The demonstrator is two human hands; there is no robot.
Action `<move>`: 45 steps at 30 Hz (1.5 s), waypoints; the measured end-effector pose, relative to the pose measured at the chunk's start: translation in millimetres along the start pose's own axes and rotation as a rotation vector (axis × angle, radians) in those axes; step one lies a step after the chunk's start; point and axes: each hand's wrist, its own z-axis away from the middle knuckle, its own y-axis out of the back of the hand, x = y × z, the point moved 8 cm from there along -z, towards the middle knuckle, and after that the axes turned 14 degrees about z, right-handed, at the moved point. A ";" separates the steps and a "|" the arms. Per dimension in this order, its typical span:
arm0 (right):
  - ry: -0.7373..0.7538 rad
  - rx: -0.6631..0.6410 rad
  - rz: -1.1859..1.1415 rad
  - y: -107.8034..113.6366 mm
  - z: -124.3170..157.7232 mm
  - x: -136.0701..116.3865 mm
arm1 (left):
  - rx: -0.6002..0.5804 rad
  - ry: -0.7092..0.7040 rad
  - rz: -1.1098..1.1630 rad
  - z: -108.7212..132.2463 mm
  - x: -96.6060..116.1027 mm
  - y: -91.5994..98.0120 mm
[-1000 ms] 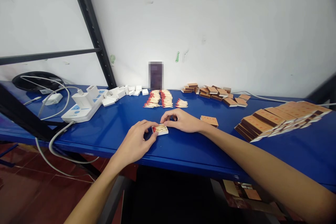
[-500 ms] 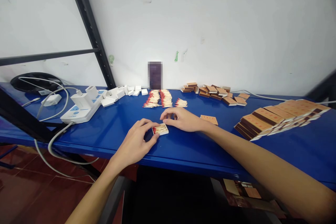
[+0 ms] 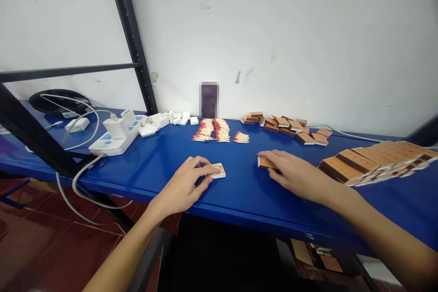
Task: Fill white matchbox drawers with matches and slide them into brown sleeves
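Note:
On the blue table (image 3: 239, 191) my left hand (image 3: 186, 187) pinches a small white tray of matches (image 3: 218, 170), fingers curled round its left end. My right hand (image 3: 290, 171) lies to the right, fingers closed over a brown matchbox sleeve (image 3: 264, 162) that rests on the table. Loose red-tipped matches (image 3: 215, 130) lie in bundles behind the tray. Empty white trays (image 3: 164, 120) are scattered at the back left.
A heap of brown sleeves (image 3: 287, 124) sits at the back, and rows of finished matchboxes (image 3: 372, 157) lie at the right. A white power strip (image 3: 114, 139) with chargers and cables is at the left, beside a black rack post (image 3: 133, 41).
My right hand has left the tray of matches and moved right onto the lone brown sleeve. My left hand stays on the tray. The camera has shifted slightly.

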 end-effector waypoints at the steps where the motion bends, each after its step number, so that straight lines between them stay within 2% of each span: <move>1: 0.033 0.003 -0.052 3.3 -1.9 -11.4 | 0.001 -0.004 -0.004 0.0 0.3 0.1; 5: 0.172 -0.026 -0.234 15.1 -10.7 -57.1 | -0.001 -0.018 0.012 -0.7 2.2 0.2; 8: 0.205 -0.021 -0.292 16.4 -17.8 -72.6 | 0.008 -0.020 0.051 -1.3 3.8 0.9; 12: 0.176 -0.008 -0.330 13.2 -26.5 -72.2 | 0.020 -0.019 0.088 -1.9 5.3 1.4; 19: 0.220 -0.025 -0.410 18.2 -33.5 -70.9 | 0.034 -0.047 0.109 -1.8 6.5 1.7; 24: 0.235 -0.013 -0.455 17.8 -34.3 -68.1 | 0.017 -0.084 0.095 0.6 6.4 -0.6; 34: 0.258 0.048 -0.383 16.0 -36.8 -64.9 | -0.006 -0.084 0.037 0.3 6.2 -2.1; 40: 0.309 0.067 -0.443 20.1 -38.1 -66.2 | -0.013 -0.094 0.018 0.8 8.0 -2.3; 45: 0.281 0.044 -0.502 18.8 -36.3 -65.6 | -0.015 -0.098 -0.007 1.4 8.3 -3.7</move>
